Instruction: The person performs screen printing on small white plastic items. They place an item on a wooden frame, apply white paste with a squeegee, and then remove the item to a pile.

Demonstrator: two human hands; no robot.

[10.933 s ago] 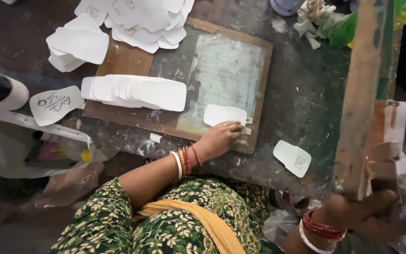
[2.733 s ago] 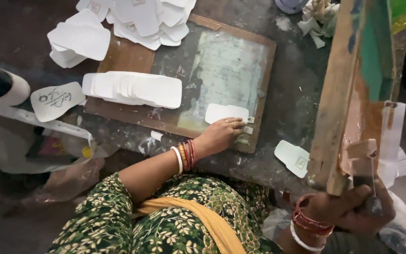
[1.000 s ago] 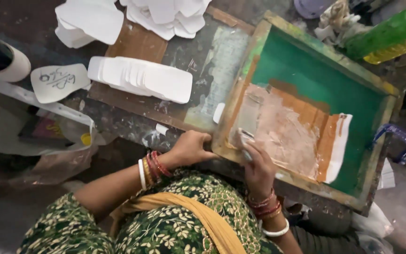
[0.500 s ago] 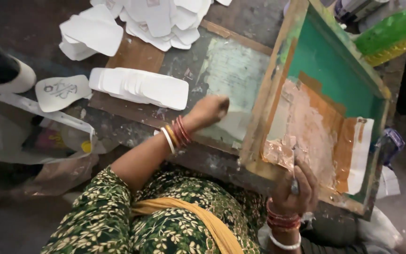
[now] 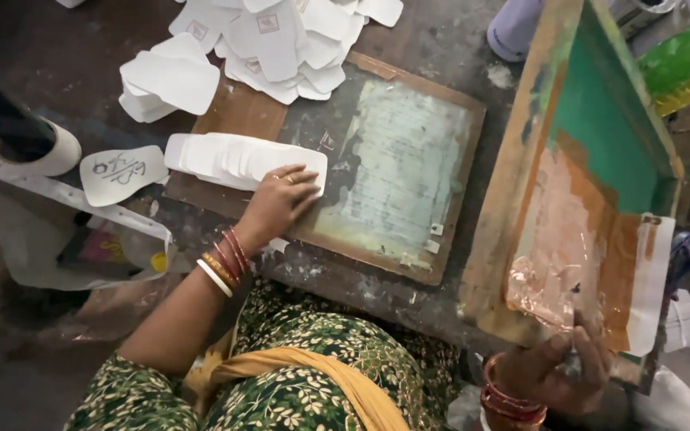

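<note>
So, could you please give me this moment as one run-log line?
left hand: on fanned white card stack | right hand: holding tilted-up screen frame by its near edge | print board: bare

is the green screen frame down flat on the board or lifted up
Lifted. The screen frame is tilted up on its far side, clear of the board, whose surface is fully exposed. The right hand grips its near edge.

Stained table point(image 5: 65, 72): wooden board point(image 5: 241, 112), white cards point(image 5: 169, 80).
</note>
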